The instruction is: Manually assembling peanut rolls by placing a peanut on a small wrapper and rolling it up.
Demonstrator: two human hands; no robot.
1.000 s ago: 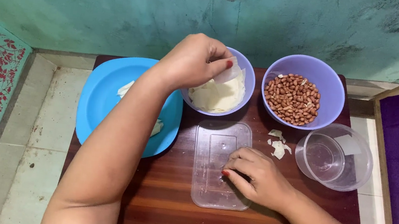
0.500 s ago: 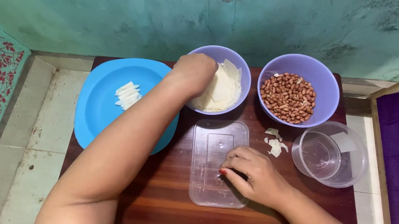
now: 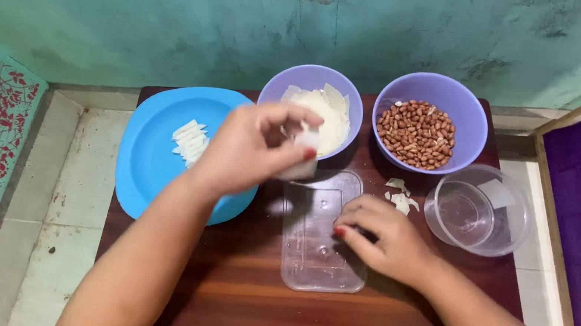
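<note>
Fingers of your left hand (image 3: 255, 147) pinch a white piece (image 3: 304, 142) above the clear lid (image 3: 317, 241), while your right hand (image 3: 382, 235) rests curled on it, holding nothing visible.

white wafer piece (image 3: 306, 143): thin, pale, pinched in left hand (image 3: 251, 149) fingers, held above table between blue plate and lid | clear plastic lid (image 3: 321, 230): rectangular, transparent, laid flat on wood table, right edge pressed by right hand (image 3: 382, 236)

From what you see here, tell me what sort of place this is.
Probably a home food-prep spot: a low wooden table on a tiled floor, with a bowl of peanuts.
</note>
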